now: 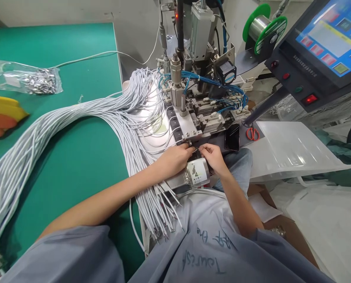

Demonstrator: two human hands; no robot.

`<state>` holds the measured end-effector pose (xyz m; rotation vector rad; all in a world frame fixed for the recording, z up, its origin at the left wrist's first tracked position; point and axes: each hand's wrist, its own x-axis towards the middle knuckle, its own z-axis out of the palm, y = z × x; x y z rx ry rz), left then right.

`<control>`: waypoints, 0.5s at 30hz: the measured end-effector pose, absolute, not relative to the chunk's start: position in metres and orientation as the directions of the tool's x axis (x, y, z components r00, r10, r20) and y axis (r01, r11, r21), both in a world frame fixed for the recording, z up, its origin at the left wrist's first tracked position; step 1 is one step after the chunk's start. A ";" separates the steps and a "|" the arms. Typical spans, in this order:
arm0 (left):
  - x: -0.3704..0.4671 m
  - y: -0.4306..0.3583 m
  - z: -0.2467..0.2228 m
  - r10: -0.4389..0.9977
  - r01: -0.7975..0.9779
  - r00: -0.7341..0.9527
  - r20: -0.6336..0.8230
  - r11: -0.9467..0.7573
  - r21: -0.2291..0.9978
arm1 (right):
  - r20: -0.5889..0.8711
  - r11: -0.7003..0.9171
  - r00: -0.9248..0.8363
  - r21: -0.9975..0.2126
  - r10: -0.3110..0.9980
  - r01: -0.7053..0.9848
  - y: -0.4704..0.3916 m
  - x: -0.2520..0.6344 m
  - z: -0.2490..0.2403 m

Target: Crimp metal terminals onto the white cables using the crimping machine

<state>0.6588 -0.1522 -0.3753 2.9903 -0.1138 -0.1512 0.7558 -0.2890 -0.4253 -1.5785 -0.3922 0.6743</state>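
Note:
At the front of a bench machine [190, 127], my left hand [179, 157] is closed with its fingertips turned toward my right hand. My right hand [212, 155] pinches close beside it. A tiny bit of something shows between the two sets of fingertips, too small to name. Just below them is a metal-sided block with a white label [198, 171]. A thick bundle of white cables [75, 112] spreads over the left side, and loose cable ends [160, 208] hang under my left forearm. Several single cables run into the machine near my left hand.
A green tabletop [98, 157] carries a plastic bag of small metal parts [41, 81] and a yellow-orange item [2, 118]. To the right are a phone [232, 137], red scissors [252, 134], a wire spool [259, 26], a touch screen [334, 37] and a white sheet [293, 149].

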 end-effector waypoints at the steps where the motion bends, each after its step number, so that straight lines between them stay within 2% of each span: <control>1: 0.658 -0.152 -0.375 -0.086 -0.072 0.992 -0.090 -0.987 0.147 | -0.185 -0.129 0.762 -0.983 0.620 -0.133 -0.289 0.756 -0.425; 10: 0.655 -0.158 -0.366 -0.230 -0.245 0.961 -0.157 -0.965 -0.090 | -0.185 -0.171 0.707 -0.981 0.683 -0.091 -0.288 0.764 -0.426; 15: 0.656 -0.159 -0.366 -0.290 -0.314 0.946 -0.145 -0.931 -0.184 | -0.155 -0.178 0.712 -0.983 0.685 -0.043 -0.286 0.765 -0.428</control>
